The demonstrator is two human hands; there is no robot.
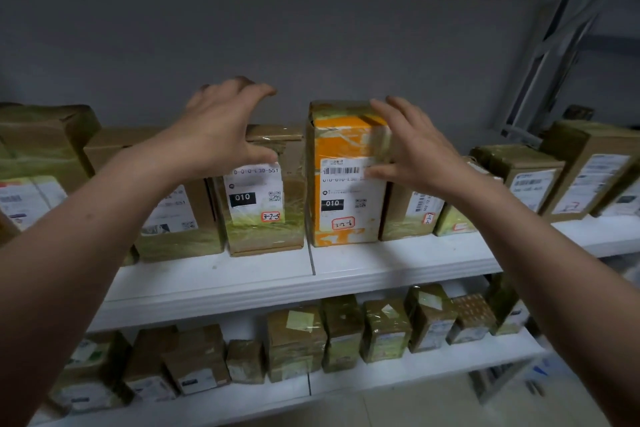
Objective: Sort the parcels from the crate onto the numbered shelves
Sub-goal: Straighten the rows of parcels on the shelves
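Head view. The orange parcel [343,184] stands upright on the middle shelf [398,263], just beside a brown parcel [263,215]; my left hand [218,128] and right hand [412,152] are both spread, gripping nothing. I would nudge it square from both sides, label kept facing out.

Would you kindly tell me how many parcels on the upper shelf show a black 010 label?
2: the brown parcel marked 3-2-5, centre, and the orange parcel to its right. More may be hidden behind the left hand and right hand.
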